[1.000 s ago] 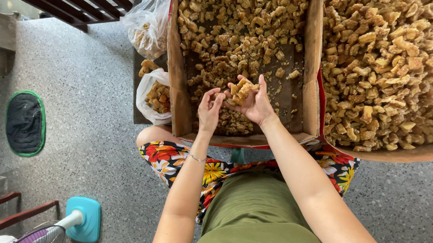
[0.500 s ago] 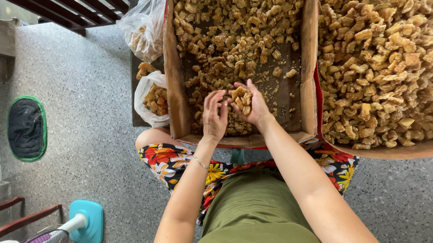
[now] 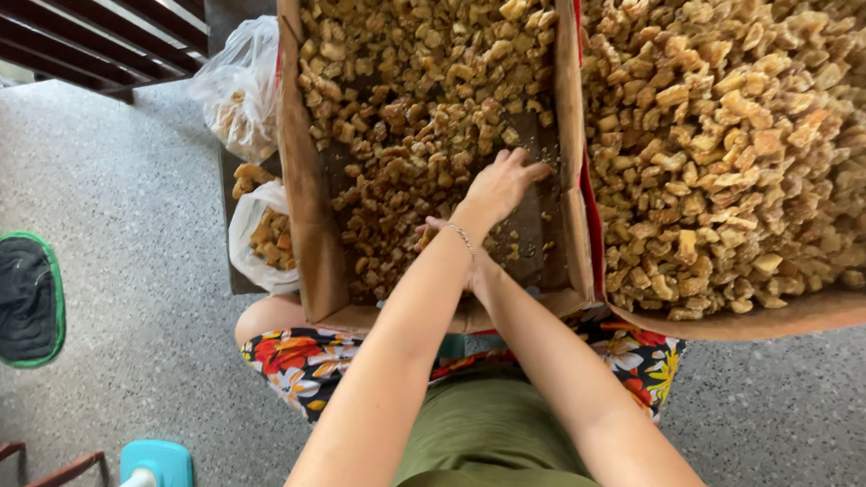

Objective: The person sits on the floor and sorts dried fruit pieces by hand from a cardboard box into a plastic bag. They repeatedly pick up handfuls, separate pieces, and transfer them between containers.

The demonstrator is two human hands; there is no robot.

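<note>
A cardboard box (image 3: 301, 195) rests against my knees, partly filled with yellow-brown dried pieces (image 3: 412, 92), with bare dark bottom near its right wall. My left hand (image 3: 502, 183), a thin bracelet on its wrist, reaches forward into this box; its fingers are spread, tips down on the pieces by the bare patch. My right hand (image 3: 425, 235) lies under the left forearm at the box's near end. Only a few of its fingertips show, and whether it holds pieces is hidden.
A second, fuller box (image 3: 800, 311) of the same pieces stands to the right, touching the first. Two clear plastic bags (image 3: 237, 91) with pieces lie left of the box. On the speckled floor are a dark green-rimmed mat (image 3: 19, 298) and a teal base (image 3: 154, 467).
The hands were side by side, the right one cupping pieces. Now my left hand has stretched forward over the right, deeper into the box, and the view has shifted closer.
</note>
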